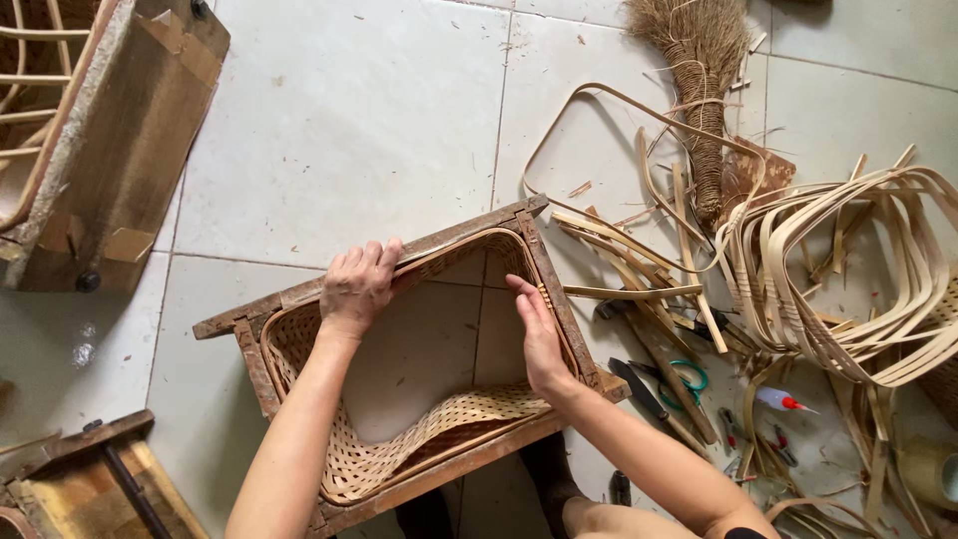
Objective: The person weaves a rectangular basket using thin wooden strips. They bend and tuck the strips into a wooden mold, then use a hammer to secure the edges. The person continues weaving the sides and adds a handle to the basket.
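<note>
Head view, the only one I've got. I see a wooden frame mould (pixel 559 299) at frame centre, lying on the tiled floor (pixel 339 130). Inside it sits a woven basket wall (pixel 399 454), lining all four sides of the frame. No bottom in it: bare tile shows through the middle. Near side of the weave is wavy and sagging inward.

Left hand (pixel 357 287) is at the far rim, fingers curled over the top edge of the weave and frame, gripping that edge. Right hand (pixel 539 334) is flat and open, palm pressed against the inner right wall of the weave, fingers extended towards the far corner. Holding nothing.

Right of the frame: a stack of bent bamboo hoops (pixel 848 269), loose bamboo strips (pixel 639 269) scattered between the hoops and the frame. Lower right of the frame: scissors with green handles (pixel 684 379), a small glue bottle with red tip (pixel 783 400), a tape roll (pixel 933 469) at the edge.

Top centre-right: a straw broom (pixel 699 70). Upper left: another wooden mould (pixel 120 140). Lower left corner: a third wooden mould (pixel 80 479), partly cut off.
</note>
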Demonstrator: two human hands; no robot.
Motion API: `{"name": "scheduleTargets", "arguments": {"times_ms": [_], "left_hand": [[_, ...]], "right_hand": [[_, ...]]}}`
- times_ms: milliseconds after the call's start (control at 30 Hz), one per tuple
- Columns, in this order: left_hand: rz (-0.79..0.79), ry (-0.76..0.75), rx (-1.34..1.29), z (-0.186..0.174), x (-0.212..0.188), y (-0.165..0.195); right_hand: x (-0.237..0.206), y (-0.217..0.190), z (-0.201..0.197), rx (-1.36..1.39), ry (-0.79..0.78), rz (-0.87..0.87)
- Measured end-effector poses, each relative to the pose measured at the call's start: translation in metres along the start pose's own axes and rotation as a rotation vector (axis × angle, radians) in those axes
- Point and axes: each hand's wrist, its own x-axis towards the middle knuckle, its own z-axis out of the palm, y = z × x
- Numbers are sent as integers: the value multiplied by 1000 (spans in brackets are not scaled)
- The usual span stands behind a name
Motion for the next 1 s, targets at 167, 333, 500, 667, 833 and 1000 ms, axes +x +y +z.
{"name": "scheduleTargets", "arguments": {"times_ms": [167, 333, 500, 667, 833, 1000], "left_hand": [[-13, -8, -25, -4, 4, -18], [-29, -133, -36, -8, 31, -11], [-5, -151, -107, -28, 74, 10], [37, 125, -301, -45, 108, 32], [-55, 271, -604, -79, 144, 80], [-118, 391, -1063, -139, 186, 80]], "right_hand": [[-12, -47, 19, -305, -287, -71], [39, -78, -63, -354, -149, -550], [151, -100, -176, -1219, 297, -612], [196, -119, -231, -1353, 343, -469], [205, -175, -247, -1201, 532, -866], [158, -218, -138, -547, 246, -1160]]}}
